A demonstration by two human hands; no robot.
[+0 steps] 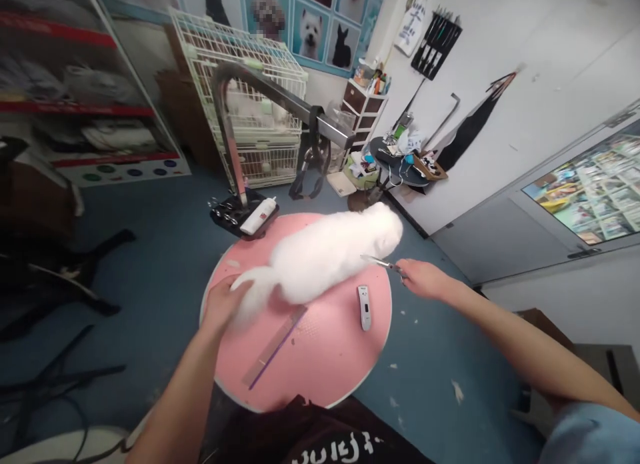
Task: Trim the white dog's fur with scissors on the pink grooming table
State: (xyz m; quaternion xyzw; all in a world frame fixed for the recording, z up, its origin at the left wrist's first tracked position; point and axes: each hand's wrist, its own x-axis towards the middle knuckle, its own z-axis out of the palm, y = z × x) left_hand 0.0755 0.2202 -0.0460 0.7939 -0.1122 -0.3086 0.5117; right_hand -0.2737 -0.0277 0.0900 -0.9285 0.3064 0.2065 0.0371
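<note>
A white furry animal [320, 254] is on the round pink table [320, 364], its head toward the right and its rear toward my left hand. Whether it is a cat or a dog I cannot tell. My left hand [223, 303] is closed around its fluffy tail [256, 287]. In my right hand [423, 278] is a pair of scissors [384, 263], its blades pointing left at the animal's side near the shoulder. A purple-edged comb [275, 351] lies on the table in front of the animal. To its right rests a white clipper [365, 309].
A metal grooming arm [285, 97] with a hanging black strap [313, 157] rises behind the table. Its black tray [230, 214] holds several scissors and a white bottle [259, 216]. Wire cages [250, 117] and a small cluttered stand [405, 167] are farther back.
</note>
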